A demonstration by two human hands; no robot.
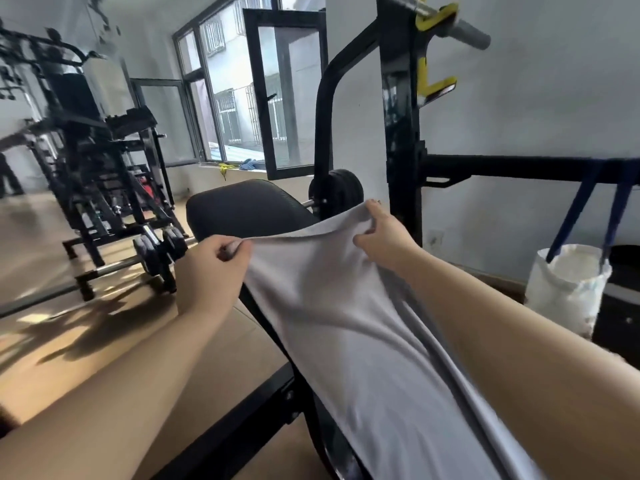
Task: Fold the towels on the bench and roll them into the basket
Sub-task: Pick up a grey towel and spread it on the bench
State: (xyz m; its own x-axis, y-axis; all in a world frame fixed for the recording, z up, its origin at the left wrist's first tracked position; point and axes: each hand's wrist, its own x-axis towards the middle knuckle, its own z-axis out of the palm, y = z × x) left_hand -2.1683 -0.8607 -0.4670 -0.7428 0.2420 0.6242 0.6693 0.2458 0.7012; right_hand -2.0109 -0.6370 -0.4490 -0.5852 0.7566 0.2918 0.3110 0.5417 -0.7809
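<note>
Over the black bench (249, 209), both arms are stretched straight forward. The grey towel (346, 323) is pinched at its far left corner by the left hand (207, 271), fingers curled tight round the edge. Its far right corner is gripped by the right hand (384, 233), held a bit higher, toward 1 o'clock. The far edge is stretched between the two hands, sagging a little. The towel is laid lengthwise along the bench, long axis running from roughly 11 o'clock down to 5 o'clock. A white bag (568, 282) is seen hanging at 3 o'clock, well apart.
</note>
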